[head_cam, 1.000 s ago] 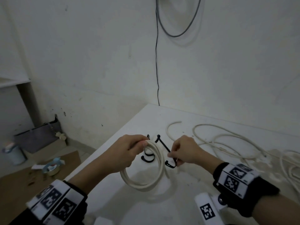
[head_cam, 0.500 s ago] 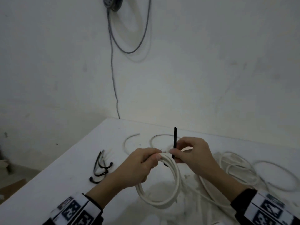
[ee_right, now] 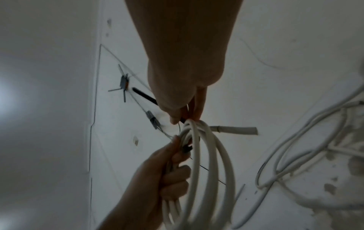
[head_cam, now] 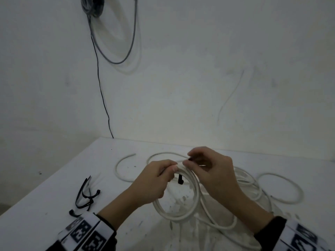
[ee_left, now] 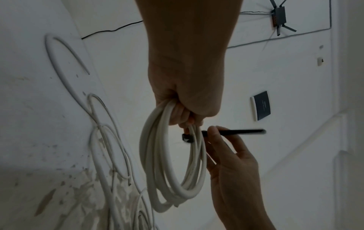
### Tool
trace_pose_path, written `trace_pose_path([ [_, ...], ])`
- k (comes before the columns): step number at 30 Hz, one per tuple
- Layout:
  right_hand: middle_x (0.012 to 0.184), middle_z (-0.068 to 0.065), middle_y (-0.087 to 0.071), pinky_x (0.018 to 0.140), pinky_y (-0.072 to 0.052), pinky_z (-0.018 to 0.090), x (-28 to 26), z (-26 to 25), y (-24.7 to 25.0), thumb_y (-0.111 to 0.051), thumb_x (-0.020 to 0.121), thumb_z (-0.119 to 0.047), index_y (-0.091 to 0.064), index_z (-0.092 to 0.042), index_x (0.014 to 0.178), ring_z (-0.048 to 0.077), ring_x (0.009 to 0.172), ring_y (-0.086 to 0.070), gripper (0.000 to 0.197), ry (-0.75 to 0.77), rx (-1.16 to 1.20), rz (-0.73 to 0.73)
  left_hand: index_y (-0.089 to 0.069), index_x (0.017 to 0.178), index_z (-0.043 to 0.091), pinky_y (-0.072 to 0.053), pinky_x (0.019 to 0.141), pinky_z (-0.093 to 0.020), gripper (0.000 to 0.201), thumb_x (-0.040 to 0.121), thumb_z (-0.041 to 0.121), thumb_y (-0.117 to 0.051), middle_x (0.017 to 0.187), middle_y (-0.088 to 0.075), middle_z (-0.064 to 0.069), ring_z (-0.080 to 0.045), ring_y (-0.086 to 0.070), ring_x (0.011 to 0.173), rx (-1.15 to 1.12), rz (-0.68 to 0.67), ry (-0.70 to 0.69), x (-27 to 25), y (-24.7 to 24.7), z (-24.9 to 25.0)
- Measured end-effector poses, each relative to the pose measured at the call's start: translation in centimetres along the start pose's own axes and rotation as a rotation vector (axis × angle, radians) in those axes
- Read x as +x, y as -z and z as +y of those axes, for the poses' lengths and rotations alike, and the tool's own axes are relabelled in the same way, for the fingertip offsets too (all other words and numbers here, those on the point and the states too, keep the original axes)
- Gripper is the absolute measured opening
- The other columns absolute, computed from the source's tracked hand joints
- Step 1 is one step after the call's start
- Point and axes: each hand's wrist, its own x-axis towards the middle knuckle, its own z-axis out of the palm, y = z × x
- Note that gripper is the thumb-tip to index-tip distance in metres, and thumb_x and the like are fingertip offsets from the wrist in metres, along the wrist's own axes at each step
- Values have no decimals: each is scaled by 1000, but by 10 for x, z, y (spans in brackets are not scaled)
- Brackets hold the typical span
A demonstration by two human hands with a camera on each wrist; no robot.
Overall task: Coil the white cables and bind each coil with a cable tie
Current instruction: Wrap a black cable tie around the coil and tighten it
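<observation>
**Tie going round the coil: feed the tail cleanly**

Coil [head_cam: 178, 200] of white cable hangs in the air above the table [head_cam: 54, 205], gathered at its top in your left hand [head_cam: 152, 182], whose fingers are curled tight round the bunched turns. Your right hand [head_cam: 212, 171] pinches the black cable tie [ee_left: 234, 132] just beside that grip, on the right; the tie's head [head_cam: 180, 181] shows below the strands, inside the loop, while the tail sticks out past your fingertips.

Keep the left hand clamped so no turn slips loose, and hold the strands flat and parallel where the tie crosses them. My judgement is that the tie is not yet locked, so bring the tail over the bundle and down to the head, then thread it squarely before pulling. Pull steadily; a snatch could bunch the turns unevenly.

Spare ties [head_cam: 85, 194] lie on the table to your near left. Loose cable [head_cam: 279, 189], not yet coiled, sprawls on the right.
</observation>
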Motion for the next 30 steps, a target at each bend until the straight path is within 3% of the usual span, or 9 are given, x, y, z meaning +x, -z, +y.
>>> trace_pose_path([
  [2, 63, 1, -70, 61, -56, 21, 5, -4, 1, -72, 78, -3, -66, -15, 78, 11, 61, -69, 13, -217, 104, -27, -63, 93, 7, -25, 38, -18, 24, 98, 17, -42, 52, -39, 7, -9, -26, 38, -34, -35, 5, -3, 0, 1],
  [6, 57, 9, -67, 49, -52, 22, 11, -6, 2, -69, 79, 2, -64, 1, 75, 17, 50, -66, 7, -621, 339, -21, -62, 94, 5, -23, 38, -17, 25, 99, 18, -41, 60, -35, -3, -8, -23, 39, -105, -64, -17, -7, 3, 2],
  [9, 57, 9, -64, 47, -50, 22, 11, -3, 2, -67, 79, 0, -66, 6, 77, 17, 50, -62, 6, -913, 484, -23, -65, 94, 12, -26, 38, -18, 24, 98, 21, -43, 50, -36, 7, -8, -25, 38, -68, -40, -87, -8, 4, 3],
  [12, 54, 8, -59, 49, -49, 25, 12, 0, 0, -64, 79, -1, -67, 5, 79, 20, 50, -54, 7, -1068, 528, -32, -67, 100, 27, -30, 39, -17, 25, 98, 19, -44, 41, -40, 9, -8, -30, 36, 9, -25, -165, -9, 1, 5],
  [16, 54, 14, -56, 73, -41, 40, 14, 1, -5, -58, 78, 5, -61, 9, 78, 27, 54, -48, 5, -1127, 594, 35, -69, 98, 31, -23, 39, -17, 31, 98, 19, -41, 56, -35, -4, -8, -23, 40, -206, -54, -104, -8, 1, 6],
  [20, 70, 23, -57, 71, -45, 40, 14, 4, -8, -56, 78, 9, -60, 14, 86, 32, 58, -52, 10, -1144, 658, 77, -66, 105, 18, -21, 39, -17, 26, 98, 16, -40, 60, -33, -1, -8, -21, 42, -251, -63, -65, -8, 1, 6],
  [23, 78, 25, -65, 66, -54, 34, 11, -1, -9, -60, 75, 8, -65, 16, 87, 28, 58, -62, 15, -1109, 679, -56, -68, 97, 22, -23, 39, -15, 26, 98, 16, -43, 52, -37, 6, -7, -23, 39, -195, -54, -109, -10, 3, 8],
  [27, 81, 23, -71, 62, -56, 27, 5, -11, -7, -66, 78, 1, -70, 8, 86, 24, 69, -70, 11, -934, 616, -124, -67, 95, 20, -28, 39, -17, 22, 96, 13, -46, 40, -46, 13, -3, -29, 35, -80, -31, -177, -13, 5, 16],
  [30, 86, 10, -75, 67, -55, 22, 5, -17, -5, -58, 92, -22, -72, -11, 96, 18, 77, -72, 19, -760, 447, -138, -69, 90, 15, -25, 38, -16, 21, 94, 10, -49, 40, -42, 12, -4, -26, 36, -172, -22, -157, -16, 3, 14],
])
